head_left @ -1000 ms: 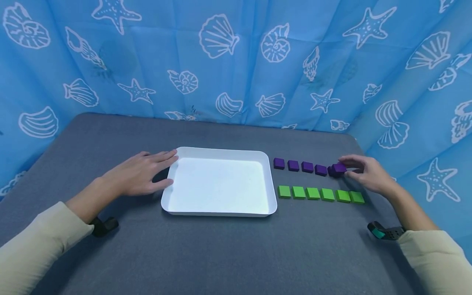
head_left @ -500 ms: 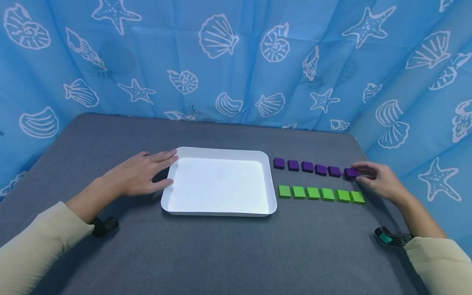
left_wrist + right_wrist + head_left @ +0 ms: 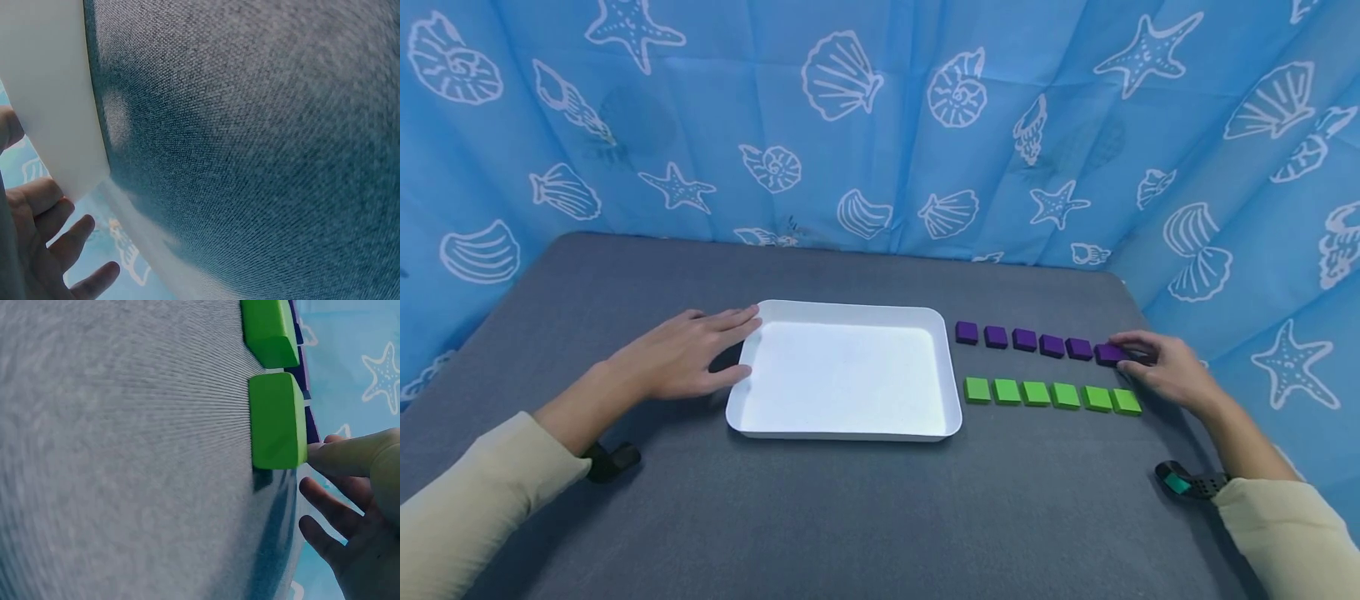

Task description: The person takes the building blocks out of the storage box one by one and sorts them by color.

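Observation:
My left hand (image 3: pixel 688 354) lies at the left end of a white rectangular tray (image 3: pixel 844 312), fingers fairly straight and fingertips at its rim. In the left wrist view the tray's outer wall (image 3: pixel 53 94) shows beside the spread fingers (image 3: pixel 72 244). At the right, thumb and index finger of my right hand (image 3: pixel 1172 371) pinch the rightmost purple block (image 3: pixel 1107 355) of a row. Several more purple blocks (image 3: pixel 1024 339) stretch from it towards the tray. The right wrist view mostly hides the pinched block behind a green block (image 3: pixel 275 422).
In front of the purple row, several green blocks (image 3: pixel 1036 393) form a second line, its right end close below my right hand. A grey cloth-covered table (image 3: pixel 880 517) carries everything. Along its back and right edges hangs a blue curtain (image 3: pixel 880 125) with white shell prints.
My right hand has carried the purple block rightward off its neighbour, down to the row's right end, then nudged it slightly left. The left hand and tray have kept their places.

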The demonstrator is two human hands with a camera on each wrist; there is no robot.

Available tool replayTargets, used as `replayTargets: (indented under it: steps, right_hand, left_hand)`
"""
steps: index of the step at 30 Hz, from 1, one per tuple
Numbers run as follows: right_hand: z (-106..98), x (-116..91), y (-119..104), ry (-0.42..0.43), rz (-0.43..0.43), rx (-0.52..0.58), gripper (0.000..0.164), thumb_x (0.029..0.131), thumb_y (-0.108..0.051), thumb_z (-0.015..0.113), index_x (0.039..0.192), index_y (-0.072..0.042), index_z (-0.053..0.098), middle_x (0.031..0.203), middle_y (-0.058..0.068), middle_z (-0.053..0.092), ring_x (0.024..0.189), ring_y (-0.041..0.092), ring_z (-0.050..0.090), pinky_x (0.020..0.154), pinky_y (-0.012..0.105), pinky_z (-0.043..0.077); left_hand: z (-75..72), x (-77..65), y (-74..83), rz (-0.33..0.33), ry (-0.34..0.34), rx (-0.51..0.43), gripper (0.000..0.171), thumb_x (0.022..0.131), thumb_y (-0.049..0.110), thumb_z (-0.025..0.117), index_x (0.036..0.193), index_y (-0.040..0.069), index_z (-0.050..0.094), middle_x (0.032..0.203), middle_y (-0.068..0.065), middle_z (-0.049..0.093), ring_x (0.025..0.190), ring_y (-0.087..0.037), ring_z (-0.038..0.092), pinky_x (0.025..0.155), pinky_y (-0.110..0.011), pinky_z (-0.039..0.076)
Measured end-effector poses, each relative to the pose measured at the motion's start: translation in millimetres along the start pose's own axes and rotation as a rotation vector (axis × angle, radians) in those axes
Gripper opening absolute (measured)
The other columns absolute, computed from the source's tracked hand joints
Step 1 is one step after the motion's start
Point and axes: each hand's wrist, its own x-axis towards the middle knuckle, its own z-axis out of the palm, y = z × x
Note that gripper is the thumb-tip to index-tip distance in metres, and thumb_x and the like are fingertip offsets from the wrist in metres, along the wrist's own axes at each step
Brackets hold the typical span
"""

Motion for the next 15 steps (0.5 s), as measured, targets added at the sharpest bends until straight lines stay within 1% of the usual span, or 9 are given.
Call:
replayTargets:
  steps: [3,4,5,7,9,10,12,13,15]
  right_hand:
    - [1.2,1.0,-0.6,-0.018,-0.001,0.013,0.037,0.094,0.0,0.063,0.129,0.01,0.056,0.126,0.037,0.056,0.115,0.055,0.053,0.089,0.06,0.046]
    - [1.1,1.1,-0.2,-0.022,-0.003,0.017,0.037,0.094,0.001,0.063,0.129,0.01,0.056,0.126,0.037,0.056,0.116,0.055,0.053,0.091,0.059,0.046]
    - [0.7,1.3,0.3,-0.027,-0.004,0.025,0.038,0.094,0.001,0.063,0.129,0.011,0.056,0.127,0.037,0.056,0.117,0.055,0.052,0.092,0.053,0.049]
    - [-0.6,1.6,1.2,-0.033,-0.011,0.035,0.039,0.094,-0.001,0.064,0.13,0.011,0.055,0.127,0.036,0.056,0.117,0.054,0.052,0.09,0.033,0.052]
    - [-2.8,2.7,1.0,-0.04,-0.018,0.047,0.04,0.095,-0.004,0.065,0.131,0.011,0.054,0.128,0.036,0.056,0.117,0.053,0.053,0.083,0.013,0.047]
    - [-4.2,3.6,0.3,-0.041,-0.022,0.052,0.041,0.096,-0.006,0.064,0.131,0.012,0.053,0.128,0.036,0.056,0.117,0.052,0.053,0.079,0.006,0.042]
    - [-7.1,6.8,-2.1,-0.039,-0.024,0.045,0.043,0.097,-0.011,0.064,0.132,0.012,0.052,0.129,0.036,0.056,0.116,0.052,0.054,0.077,0.004,0.039]
    - [-9.0,8.7,-4.2,-0.033,-0.025,0.035,0.044,0.098,-0.013,0.063,0.133,0.012,0.052,0.129,0.036,0.055,0.116,0.052,0.054,0.078,0.008,0.043]
    - [-13.4,13.3,-9.4,-0.026,-0.024,0.019,0.046,0.099,-0.014,0.062,0.134,0.012,0.05,0.131,0.037,0.053,0.117,0.054,0.052,0.086,0.025,0.051]
  left_hand:
    - [0.2,0.0,0.3,-0.005,0.0,-0.01,0.073,0.098,0.048,0.055,0.154,0.005,0.034,0.16,-0.015,0.032,0.136,-0.038,0.047,0.103,-0.067,0.036]
    - [0.2,-0.1,0.5,-0.006,-0.001,-0.015,0.073,0.098,0.048,0.055,0.155,0.006,0.034,0.16,-0.015,0.032,0.136,-0.038,0.046,0.103,-0.067,0.035]
    - [0.2,-0.3,0.6,-0.008,-0.003,-0.02,0.074,0.099,0.049,0.054,0.155,0.006,0.034,0.16,-0.014,0.031,0.136,-0.038,0.046,0.104,-0.068,0.035]
    - [-0.2,-0.8,0.8,-0.014,-0.008,-0.032,0.074,0.099,0.05,0.053,0.155,0.007,0.033,0.161,-0.014,0.03,0.138,-0.037,0.044,0.105,-0.068,0.033]
    - [-1.1,-1.7,1.3,-0.024,-0.015,-0.05,0.075,0.099,0.052,0.051,0.156,0.008,0.031,0.161,-0.013,0.029,0.139,-0.037,0.042,0.106,-0.069,0.031]
    - [-1.8,-2.4,1.4,-0.031,-0.019,-0.063,0.075,0.099,0.054,0.05,0.157,0.009,0.031,0.161,-0.013,0.029,0.14,-0.038,0.041,0.106,-0.069,0.03]
    - [-3.7,-3.8,0.9,-0.045,-0.019,-0.089,0.076,0.099,0.056,0.049,0.157,0.011,0.029,0.162,-0.012,0.027,0.141,-0.038,0.04,0.107,-0.07,0.028]
    - [-4.8,-4.4,0.0,-0.051,-0.014,-0.098,0.077,0.099,0.057,0.048,0.157,0.011,0.029,0.162,-0.013,0.027,0.14,-0.039,0.04,0.107,-0.07,0.028]
    - [-7.7,-5.1,-3.2,-0.066,0.005,-0.099,0.076,0.099,0.058,0.048,0.157,0.011,0.03,0.162,-0.014,0.027,0.139,-0.04,0.041,0.107,-0.069,0.029]
